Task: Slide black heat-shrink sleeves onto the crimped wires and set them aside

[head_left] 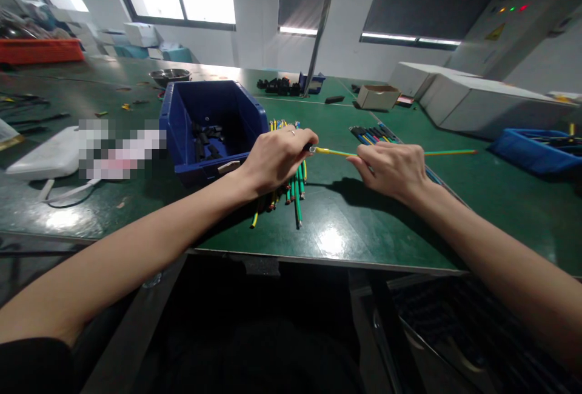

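Note:
My right hand (pixel 393 166) is closed around a yellow-green wire (pixel 450 153), whose free end sticks out to the right. The wire's other end carries a metal terminal (pixel 313 150) and points at my left hand (pixel 279 157). Between the fingertips of my left hand is a small black sleeve (pixel 307 146), mostly hidden, with the terminal right at it; whether it has entered cannot be made out. Under my left hand lies a bundle of green and yellow wires (pixel 297 191). Beyond my right hand rest several wires with black ends (pixel 370 134).
A blue bin (pixel 168 139) with black sleeves (pixel 207 142) stands left of my left hand. Farther left is a white device (pixel 48 154). A metal bowl (pixel 170 76), a small cardboard box (pixel 378 97), white boxes (pixel 482 103) and a blue tray (pixel 527 151) stand around the green table (pixel 364 230).

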